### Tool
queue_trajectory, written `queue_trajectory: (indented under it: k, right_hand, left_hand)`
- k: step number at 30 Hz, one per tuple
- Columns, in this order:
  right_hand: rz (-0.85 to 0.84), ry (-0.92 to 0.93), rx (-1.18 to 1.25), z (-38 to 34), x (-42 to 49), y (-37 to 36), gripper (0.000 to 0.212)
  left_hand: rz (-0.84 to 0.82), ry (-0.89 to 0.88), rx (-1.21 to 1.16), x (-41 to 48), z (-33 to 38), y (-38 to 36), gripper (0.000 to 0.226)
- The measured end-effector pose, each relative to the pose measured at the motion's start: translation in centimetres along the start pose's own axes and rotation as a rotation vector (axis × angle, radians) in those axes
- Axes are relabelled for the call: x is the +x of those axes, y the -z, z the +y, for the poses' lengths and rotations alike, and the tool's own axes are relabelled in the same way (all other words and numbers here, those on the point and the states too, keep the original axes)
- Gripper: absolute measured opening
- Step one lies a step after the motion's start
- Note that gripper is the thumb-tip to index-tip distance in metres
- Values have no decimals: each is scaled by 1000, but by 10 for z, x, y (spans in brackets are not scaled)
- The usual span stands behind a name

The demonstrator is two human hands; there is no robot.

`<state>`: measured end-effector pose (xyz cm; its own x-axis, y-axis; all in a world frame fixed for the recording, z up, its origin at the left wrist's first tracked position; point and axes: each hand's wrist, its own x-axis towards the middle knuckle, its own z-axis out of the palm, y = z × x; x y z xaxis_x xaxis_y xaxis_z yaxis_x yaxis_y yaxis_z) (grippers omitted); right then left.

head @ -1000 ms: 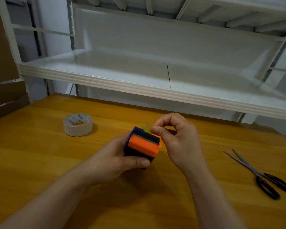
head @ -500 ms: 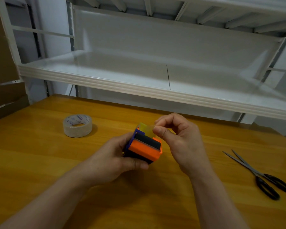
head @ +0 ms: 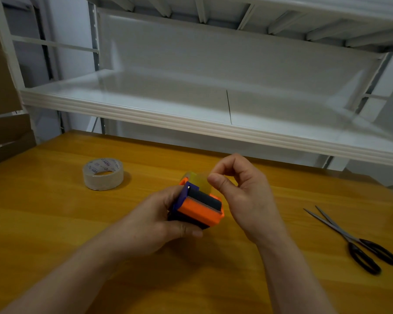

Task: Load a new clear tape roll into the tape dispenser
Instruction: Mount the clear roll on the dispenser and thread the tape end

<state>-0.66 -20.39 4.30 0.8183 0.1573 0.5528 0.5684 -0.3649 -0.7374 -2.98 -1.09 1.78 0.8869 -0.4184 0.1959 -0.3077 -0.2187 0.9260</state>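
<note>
Tipped up further than a moment ago, the tape dispenser (head: pixel 199 208) sits gripped in the left hand (head: pixel 154 225) just above the desk (head: pixel 55 223), orange end toward the person, long axis running away, with clear tape (head: pixel 197 180) showing inside its far end. The right hand (head: pixel 245 196) pinches that tape's edge. Farther left, a spare roll (head: pixel 103 174) lies flat.

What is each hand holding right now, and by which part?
The left hand grips the dispenser round its left side and underside. The right hand appears to pinch the free end of the tape, just above the dispenser.
</note>
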Motion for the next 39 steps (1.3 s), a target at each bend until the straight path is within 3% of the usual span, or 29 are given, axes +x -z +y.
queue_trajectory:
  k: [6,18,27,30,33,36,39]
  right_hand:
    - [65,-128,166,1,-1,-3,15]
    - [23,4,79,-5,-2,-4,13]
    - [53,-31,183,-4,-2,-8,16]
    - [43,-15,197,-6,-3,-10,16]
    - [51,-8,191,-5,-3,-11,15]
    - [68,0,159,-3,-3,-12,17]
    - [89,5,128,-2,-2,-12,17]
  left_hand:
    - [29,-50,108,-1,-2,-1,45]
    - [36,32,-148,-1,6,-1,52]
    - [106,-175,348,0,-6,6,38]
    - [137,-184,402,1,-9,9,39]
    - [130,-157,248,1,-9,5,35]
    - [99,-21,-68,1,-4,1,48]
    - [109,-15,-18,1,-5,0,48]
